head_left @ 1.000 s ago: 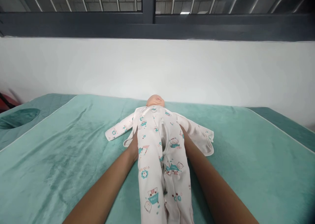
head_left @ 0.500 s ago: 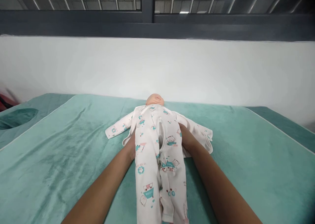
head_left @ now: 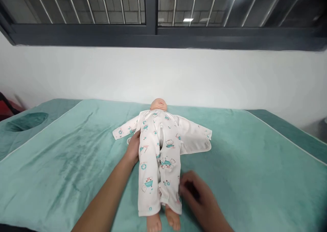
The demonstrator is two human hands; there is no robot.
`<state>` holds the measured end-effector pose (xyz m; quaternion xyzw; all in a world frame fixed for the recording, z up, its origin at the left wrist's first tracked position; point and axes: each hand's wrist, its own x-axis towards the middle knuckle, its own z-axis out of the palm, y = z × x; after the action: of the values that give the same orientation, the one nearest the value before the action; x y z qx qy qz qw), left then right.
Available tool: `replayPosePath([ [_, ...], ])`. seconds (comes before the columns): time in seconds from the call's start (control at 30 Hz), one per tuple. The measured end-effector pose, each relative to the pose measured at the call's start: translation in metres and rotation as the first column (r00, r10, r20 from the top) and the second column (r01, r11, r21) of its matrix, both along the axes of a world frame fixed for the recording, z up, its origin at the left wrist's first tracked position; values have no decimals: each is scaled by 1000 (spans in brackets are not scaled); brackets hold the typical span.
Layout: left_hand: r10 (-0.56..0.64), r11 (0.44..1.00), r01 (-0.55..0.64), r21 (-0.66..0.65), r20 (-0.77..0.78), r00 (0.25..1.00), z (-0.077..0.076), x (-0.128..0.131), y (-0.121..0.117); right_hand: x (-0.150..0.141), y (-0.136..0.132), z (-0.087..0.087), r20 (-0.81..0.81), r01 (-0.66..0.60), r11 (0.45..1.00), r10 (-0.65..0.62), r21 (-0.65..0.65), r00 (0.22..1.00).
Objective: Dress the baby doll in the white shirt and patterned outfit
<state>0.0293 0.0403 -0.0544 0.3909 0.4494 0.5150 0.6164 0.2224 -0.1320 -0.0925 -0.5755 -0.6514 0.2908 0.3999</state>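
Note:
A baby doll [head_left: 157, 104] lies on its back on a teal towel [head_left: 76, 157], head toward the wall, bare feet toward me. It wears a white printed sleepsuit [head_left: 155, 157]; an open white jacket spreads beneath it with sleeves out to both sides. My left hand [head_left: 133, 147] rests against the doll's side at the waist, its fingers partly tucked behind the cloth. My right hand [head_left: 198, 194] hovers low beside the sleepsuit's right leg cuff, fingers curled loosely, with nothing seen in them; it looks blurred.
The towel covers a padded table [head_left: 293, 136] that runs up to a white wall [head_left: 204, 75] under a dark window frame. A round face hole [head_left: 25, 120] sits in the padding at far left.
My right hand left the doll's waist and dropped back to beside the leg cuff. The view pulled back, so the doll's bare feet now show. My left hand stays at the waist.

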Motion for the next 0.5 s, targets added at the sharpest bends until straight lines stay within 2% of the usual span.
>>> replayPosePath([
  [0.07,27,998,-23,59,-59,998,-7,-6,-7,-7,-27,-9,162,-89,989,69,116,984],
  [0.13,51,995,-42,95,-93,994,-12,-12,-14,-14,-39,-16,283,-97,967,27,237,959],
  [0.2,96,988,-76,134,-148,984,-15,-16,-24,-21,-41,-19,332,-67,953,-37,295,942],
  [0.33,191,963,-117,244,-303,934,-17,-22,-53,-29,-39,-15,327,-23,944,-91,329,941],
  [0.43,174,960,-79,269,-352,920,-25,-26,-83,-28,-46,-13,234,-62,953,-9,297,972],
  [0.5,189,939,-48,339,-397,898,-34,-30,-105,-26,-55,-14,135,-91,951,53,295,989],
])
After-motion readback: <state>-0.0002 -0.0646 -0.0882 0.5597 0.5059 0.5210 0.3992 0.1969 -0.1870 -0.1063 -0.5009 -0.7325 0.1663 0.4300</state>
